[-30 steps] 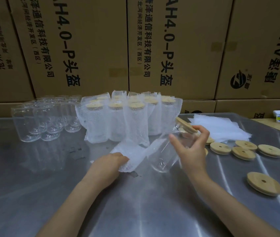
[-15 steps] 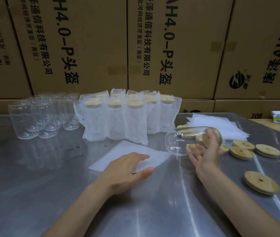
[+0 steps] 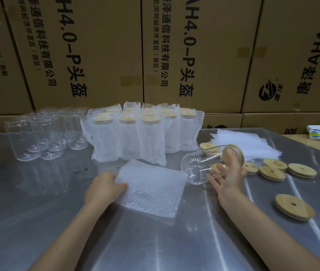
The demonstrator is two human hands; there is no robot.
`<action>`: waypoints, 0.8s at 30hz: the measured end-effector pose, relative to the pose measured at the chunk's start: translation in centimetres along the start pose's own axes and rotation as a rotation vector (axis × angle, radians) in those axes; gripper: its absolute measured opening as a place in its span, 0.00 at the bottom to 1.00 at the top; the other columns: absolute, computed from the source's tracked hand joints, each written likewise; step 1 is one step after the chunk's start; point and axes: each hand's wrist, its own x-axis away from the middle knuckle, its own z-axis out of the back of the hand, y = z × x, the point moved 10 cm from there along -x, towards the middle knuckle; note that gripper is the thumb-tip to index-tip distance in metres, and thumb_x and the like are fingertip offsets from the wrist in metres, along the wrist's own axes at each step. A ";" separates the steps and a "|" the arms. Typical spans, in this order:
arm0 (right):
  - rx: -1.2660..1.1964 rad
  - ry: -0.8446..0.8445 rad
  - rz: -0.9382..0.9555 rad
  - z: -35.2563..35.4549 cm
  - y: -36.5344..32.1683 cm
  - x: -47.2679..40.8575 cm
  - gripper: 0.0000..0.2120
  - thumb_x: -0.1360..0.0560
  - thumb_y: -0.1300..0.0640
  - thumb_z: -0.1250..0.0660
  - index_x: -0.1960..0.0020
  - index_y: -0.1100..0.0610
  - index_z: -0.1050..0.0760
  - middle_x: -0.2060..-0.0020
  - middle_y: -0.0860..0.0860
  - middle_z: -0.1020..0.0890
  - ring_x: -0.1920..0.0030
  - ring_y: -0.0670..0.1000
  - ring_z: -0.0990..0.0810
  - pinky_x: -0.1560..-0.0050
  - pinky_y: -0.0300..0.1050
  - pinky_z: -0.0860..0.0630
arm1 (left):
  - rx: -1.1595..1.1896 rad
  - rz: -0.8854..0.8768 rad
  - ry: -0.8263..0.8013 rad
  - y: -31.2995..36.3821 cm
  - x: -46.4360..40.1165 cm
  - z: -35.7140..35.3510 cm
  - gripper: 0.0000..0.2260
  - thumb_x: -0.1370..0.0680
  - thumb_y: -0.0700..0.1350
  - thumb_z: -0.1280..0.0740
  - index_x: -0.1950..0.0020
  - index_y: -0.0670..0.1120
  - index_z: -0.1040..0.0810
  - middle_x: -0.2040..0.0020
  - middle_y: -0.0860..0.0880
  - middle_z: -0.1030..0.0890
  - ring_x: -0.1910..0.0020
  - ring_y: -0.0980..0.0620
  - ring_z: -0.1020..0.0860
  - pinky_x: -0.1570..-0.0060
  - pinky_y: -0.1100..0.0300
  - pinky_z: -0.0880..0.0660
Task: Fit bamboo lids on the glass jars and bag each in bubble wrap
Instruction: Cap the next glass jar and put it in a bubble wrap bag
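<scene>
Steel table (image 3: 37,222), cartons (image 3: 96,55) stacked behind as a back wall.

Right hand (image 3: 227,177) cradles a jar (image 3: 198,169) on its side, base toward the bag, lidded end away. Palm up under the glass, fingers straight, thumb on the lid (image 3: 233,153): likely keeping it seated while the jar is tipped. Base hangs just off the bag's right edge, not yet inside.

Left hand (image 3: 106,186) rests on the left edge of a flat bubble bag (image 3: 151,188), fingers curled over that edge. Whether it pinches a layer or only pins the bag down, cannot tell. Either way it steadies the bag. Judgement: the mouth needs opening before the jar can slide in.

Bagged jars (image 3: 133,133) stand in rows at the back, lids showing at the open tops, out of the work area. Bare jars (image 3: 37,137) grouped to their left, unlidded, waiting. Spare lids (image 3: 294,206) lie loose to the right, near the working hand; spare bags (image 3: 243,143) stacked behind them.

Risk: smooth glass on an open palm could roll.
</scene>
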 end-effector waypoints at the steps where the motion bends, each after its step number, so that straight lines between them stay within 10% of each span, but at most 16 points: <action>1: -0.001 -0.005 0.002 -0.1 0.0 0.0 0.28 0.30 0.41 0.29 0.37 0.49 0.37 0.49 0.53 0.22 0.56 0.52 0.18 0.63 0.46 0.23 | 0.079 0.011 0.034 -0.1 0.1 0.6 0.10 0.27 0.50 0.31 0.65 0.47 0.26 0.61 0.46 0.21 0.52 0.41 0.20 0.60 0.55 0.27; 9: -0.006 -0.035 0.016 -0.4 -0.1 0.0 0.26 0.29 0.42 0.29 0.39 0.48 0.37 0.50 0.54 0.23 0.53 0.54 0.19 0.60 0.47 0.21 | 0.198 -0.527 0.772 7.0 6.2 11.4 0.11 0.32 0.35 0.35 0.56 0.46 0.18 0.63 0.51 0.28 0.68 0.47 0.28 0.71 0.60 0.34; 17: -0.013 -0.053 0.021 -0.6 -0.2 0.1 0.25 0.28 0.43 0.29 0.39 0.48 0.37 0.48 0.55 0.23 0.48 0.55 0.19 0.58 0.48 0.21 | -0.252 -0.563 -0.052 11.2 6.8 -2.5 0.13 0.27 0.60 0.40 0.57 0.52 0.25 0.57 0.52 0.21 0.52 0.48 0.23 0.57 0.59 0.31; 21: -0.004 -0.061 0.019 -0.6 -0.1 0.1 0.24 0.28 0.44 0.29 0.39 0.48 0.37 0.46 0.55 0.23 0.46 0.57 0.19 0.55 0.50 0.21 | 0.198 -0.374 -0.237 9.2 5.6 -3.1 0.23 0.22 0.65 0.46 0.60 0.50 0.21 0.69 0.52 0.18 0.70 0.54 0.22 0.62 0.59 0.25; 24: 0.016 -0.073 0.015 -0.7 0.0 0.3 0.28 0.29 0.43 0.28 0.36 0.49 0.37 0.46 0.55 0.22 0.49 0.56 0.18 0.59 0.48 0.21 | 0.028 -0.359 -0.137 8.4 4.8 -2.9 0.21 0.25 0.67 0.41 0.65 0.53 0.23 0.70 0.54 0.19 0.66 0.55 0.22 0.62 0.60 0.28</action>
